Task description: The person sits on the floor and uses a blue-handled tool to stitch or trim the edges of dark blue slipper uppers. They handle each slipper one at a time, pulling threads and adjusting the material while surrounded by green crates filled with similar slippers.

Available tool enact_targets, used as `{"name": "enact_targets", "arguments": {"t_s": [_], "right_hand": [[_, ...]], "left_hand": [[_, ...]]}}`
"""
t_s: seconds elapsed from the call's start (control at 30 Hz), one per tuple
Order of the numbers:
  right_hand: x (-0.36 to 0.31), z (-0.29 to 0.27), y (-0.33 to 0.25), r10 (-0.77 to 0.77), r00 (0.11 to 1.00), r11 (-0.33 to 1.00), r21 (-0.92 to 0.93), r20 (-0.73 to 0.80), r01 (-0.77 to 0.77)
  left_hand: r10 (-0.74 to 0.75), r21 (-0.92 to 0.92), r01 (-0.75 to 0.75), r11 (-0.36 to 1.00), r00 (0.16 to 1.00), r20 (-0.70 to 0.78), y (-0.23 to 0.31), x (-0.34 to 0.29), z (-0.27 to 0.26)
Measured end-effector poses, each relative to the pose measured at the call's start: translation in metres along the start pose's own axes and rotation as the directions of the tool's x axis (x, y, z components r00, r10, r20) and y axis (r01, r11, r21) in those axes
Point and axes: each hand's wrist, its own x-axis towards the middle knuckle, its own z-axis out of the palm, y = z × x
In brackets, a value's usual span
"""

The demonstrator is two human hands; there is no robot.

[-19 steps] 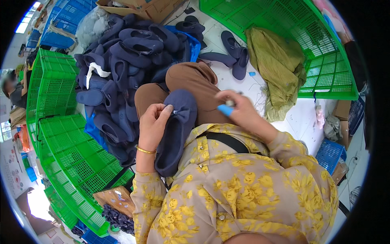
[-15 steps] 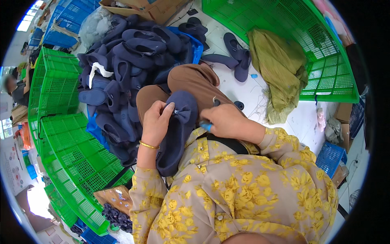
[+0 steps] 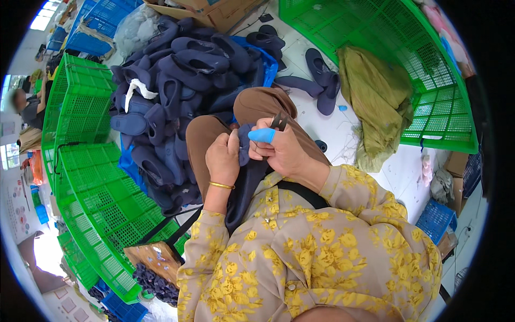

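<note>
A navy fabric shoe (image 3: 248, 188) lies on my lap, its toe end raised between my hands. My left hand (image 3: 222, 159) is closed, pinching the shoe's edge near the toe. My right hand (image 3: 285, 151) presses in from the other side, its fingers curled and a blue cover (image 3: 262, 135) on one digit. Out of the top of that fist stick the dark prongs of a small tool (image 3: 279, 121) that looks like thread snips. The fingers hide most of the toe and its bow.
Beyond my knees a large heap of navy shoes (image 3: 182, 70) lies on blue sheeting. Green crates (image 3: 107, 198) stand at left, another green crate (image 3: 375, 27) at far right. An olive cloth (image 3: 370, 102) and loose shoes (image 3: 322, 80) lie on the white floor. A wooden board (image 3: 155, 260) is beside my left arm.
My right hand has moved left and up onto the shoe's toe, meeting my left hand. The toe, earlier plainly visible with its bow, is now bunched between the fingers.
</note>
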Motion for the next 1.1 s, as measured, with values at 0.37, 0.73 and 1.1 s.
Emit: {"name": "enact_targets", "arguments": {"t_s": [0.37,0.73,1.1], "right_hand": [[-0.037,-0.001,-0.009,0.03,0.984,0.997,-0.06,-0.177,-0.041],[-0.051,-0.063,-0.053,-0.428,0.9,-0.039,-0.993,-0.082,-0.109],[-0.048,-0.022,-0.032,-0.042,0.995,0.322,-0.944,-0.088,-0.07]], "left_hand": [[0.11,0.068,-0.101,0.993,0.983,-0.145,-0.006,-0.004,0.013],[0.213,-0.279,-0.234,0.931,0.972,-0.103,0.014,-0.014,-0.037],[0.094,-0.39,-0.014,0.921,0.978,0.187,0.008,-0.019,-0.031]]}}
